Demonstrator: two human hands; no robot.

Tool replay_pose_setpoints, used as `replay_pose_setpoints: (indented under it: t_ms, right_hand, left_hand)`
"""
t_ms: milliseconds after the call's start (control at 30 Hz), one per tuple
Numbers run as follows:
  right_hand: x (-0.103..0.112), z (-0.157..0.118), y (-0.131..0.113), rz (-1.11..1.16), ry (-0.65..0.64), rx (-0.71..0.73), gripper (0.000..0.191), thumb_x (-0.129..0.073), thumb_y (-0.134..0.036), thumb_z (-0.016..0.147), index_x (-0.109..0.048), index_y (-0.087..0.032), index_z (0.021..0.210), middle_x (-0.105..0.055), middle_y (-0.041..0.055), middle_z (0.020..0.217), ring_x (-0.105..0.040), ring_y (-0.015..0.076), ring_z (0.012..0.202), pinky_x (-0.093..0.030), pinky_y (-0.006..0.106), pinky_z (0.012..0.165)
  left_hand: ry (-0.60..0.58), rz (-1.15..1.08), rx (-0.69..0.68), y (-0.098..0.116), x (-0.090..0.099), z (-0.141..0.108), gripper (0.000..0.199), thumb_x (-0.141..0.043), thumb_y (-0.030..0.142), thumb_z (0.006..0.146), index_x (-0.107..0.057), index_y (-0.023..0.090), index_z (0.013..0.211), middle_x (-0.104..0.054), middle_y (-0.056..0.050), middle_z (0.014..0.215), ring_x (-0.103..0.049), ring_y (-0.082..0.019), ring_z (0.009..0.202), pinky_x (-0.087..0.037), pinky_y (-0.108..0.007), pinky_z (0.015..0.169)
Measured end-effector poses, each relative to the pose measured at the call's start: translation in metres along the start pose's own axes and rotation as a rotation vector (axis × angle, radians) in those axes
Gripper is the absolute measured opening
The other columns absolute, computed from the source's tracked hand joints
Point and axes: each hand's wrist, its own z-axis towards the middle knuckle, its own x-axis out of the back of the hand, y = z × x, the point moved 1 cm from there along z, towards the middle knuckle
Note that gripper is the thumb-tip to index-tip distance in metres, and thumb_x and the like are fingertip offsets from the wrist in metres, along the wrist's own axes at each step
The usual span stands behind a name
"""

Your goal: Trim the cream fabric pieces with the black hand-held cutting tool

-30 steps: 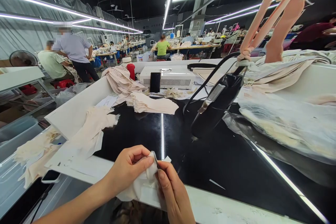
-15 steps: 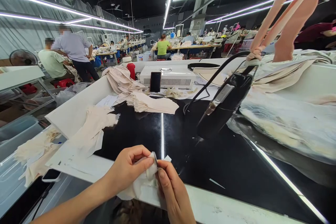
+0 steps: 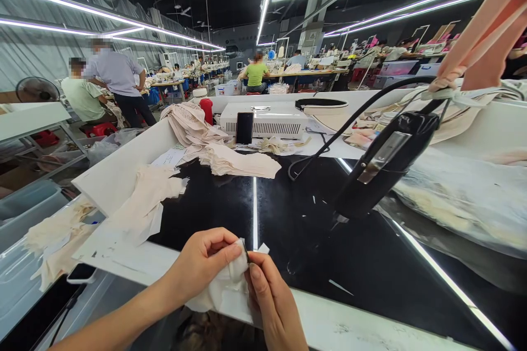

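Hanging black tool (image 3: 382, 167) swinging farther right; my hands staying put. I am pinching pale cloth (image 3: 220, 292) at near edge of table (image 3: 296, 219): left hand (image 3: 209, 258) holding folded top, right hand (image 3: 274, 299) holding dark edge (image 3: 246, 250). Cloth lying between hands, draping nearward, mostly below left; dark edge pointing away.

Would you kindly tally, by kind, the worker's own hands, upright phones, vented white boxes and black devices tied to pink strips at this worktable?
Hands, left and right: 2
Upright phone: 1
Vented white box: 1
Black device: 1
Total: 5
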Motion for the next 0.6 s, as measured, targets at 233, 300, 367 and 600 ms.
replay_pose_setpoints:
  t_ms: [233,300,367,600]
  right_hand:
    - [-0.0005,-0.0016,-0.0035,-0.01,0.03,-0.006,0.054,-0.044,-0.071,0.098,-0.068,-0.024,0.109,-0.043,-0.0037,0.067,-0.042,0.0167,0.058,-0.04,0.026,0.053]
    - [-0.0006,-0.0015,-0.004,-0.008,0.028,-0.002,0.053,-0.044,-0.07,0.098,-0.068,-0.024,0.11,-0.043,-0.0035,0.067,-0.042,0.0168,0.059,-0.039,0.025,0.053]
    - [-0.0007,-0.0011,-0.0044,-0.014,0.021,0.009,0.052,-0.044,-0.069,0.099,-0.068,-0.025,0.109,-0.043,-0.0033,0.067,-0.042,0.0168,0.059,-0.038,0.025,0.052]
    - [-0.0002,0.0001,-0.0036,-0.025,0.022,0.041,0.051,-0.043,-0.068,0.1,-0.069,-0.025,0.107,-0.044,-0.0029,0.067,-0.043,0.0167,0.059,-0.039,0.025,0.051]
  left_hand:
    - [0.016,0.047,-0.016,0.0005,0.0001,-0.0008,0.033,-0.066,0.046,0.094,-0.069,0.015,0.085,-0.063,0.0,0.075,-0.052,-0.012,0.067,-0.039,-0.021,0.062]
    - [0.013,0.062,-0.021,0.0009,-0.0002,-0.0007,0.033,-0.066,0.046,0.094,-0.07,0.015,0.085,-0.064,-0.001,0.077,-0.054,-0.013,0.07,-0.04,-0.022,0.064]
    - [0.009,0.074,-0.026,0.0017,-0.0009,-0.0007,0.032,-0.066,0.045,0.093,-0.07,0.015,0.083,-0.065,-0.002,0.078,-0.055,-0.013,0.071,-0.041,-0.022,0.065]
    - [0.006,0.048,-0.009,0.0023,-0.0019,0.0001,0.033,-0.068,0.046,0.092,-0.072,0.015,0.084,-0.067,-0.002,0.079,-0.057,-0.014,0.072,-0.043,-0.023,0.066]
